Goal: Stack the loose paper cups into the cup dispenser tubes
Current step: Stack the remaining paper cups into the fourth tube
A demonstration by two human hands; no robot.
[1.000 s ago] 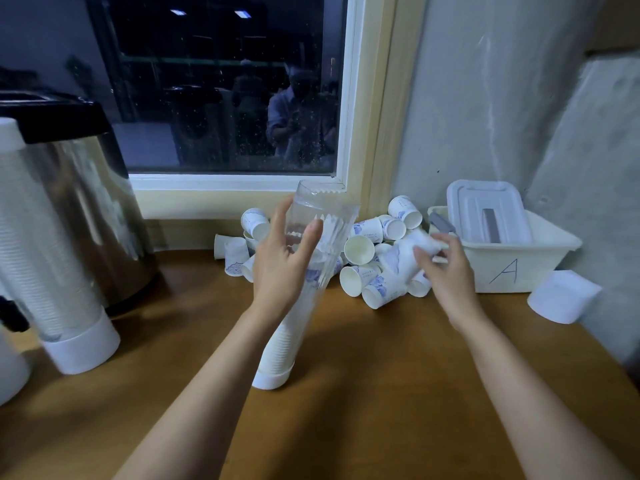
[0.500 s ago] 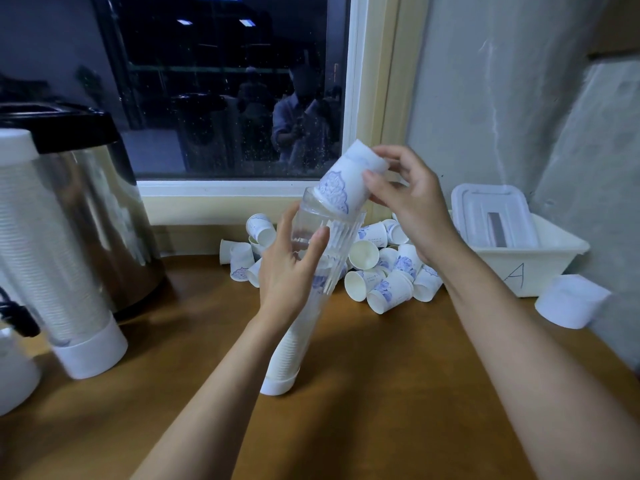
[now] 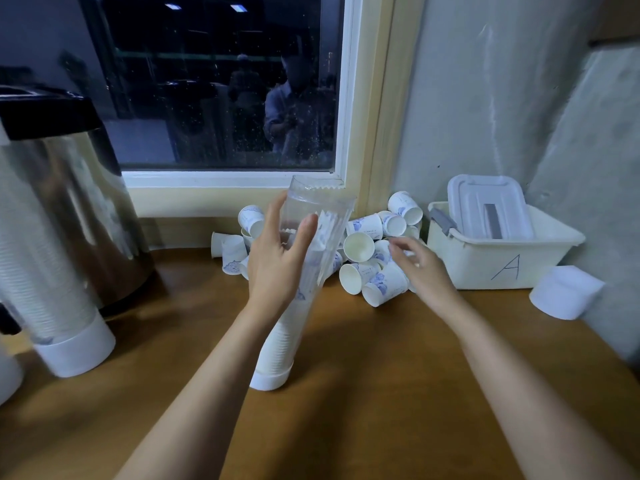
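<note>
A brown wooden table (image 3: 363, 393) stands under a dark window (image 3: 221, 98), next to a grey wall (image 3: 485, 116). On the left is a big shiny metal pot (image 3: 69, 209). Just in front of it is a full cup tube (image 3: 41, 271) with a white bottom. On the right is a white box (image 3: 491, 265) with the letter A on it and a lid (image 3: 485, 209) lying inside. A white cap (image 3: 564, 292) lies beside the box.

The left hand (image 3: 280, 258) holds the clear tube (image 3: 318, 209) near its top, fingers and thumb wrapped round it. The tube leans a bit to the right, with its white bottom on the table. Cups are stacked in its lower part.

The loose cups (image 3: 384, 289) lie in a pile by the window corner, between the tube and the box. The right hand (image 3: 422, 268) reaches over the pile with its fingers loose and spread, holding nothing. It looks blurry, so I cannot tell if it touches a cup.
</note>
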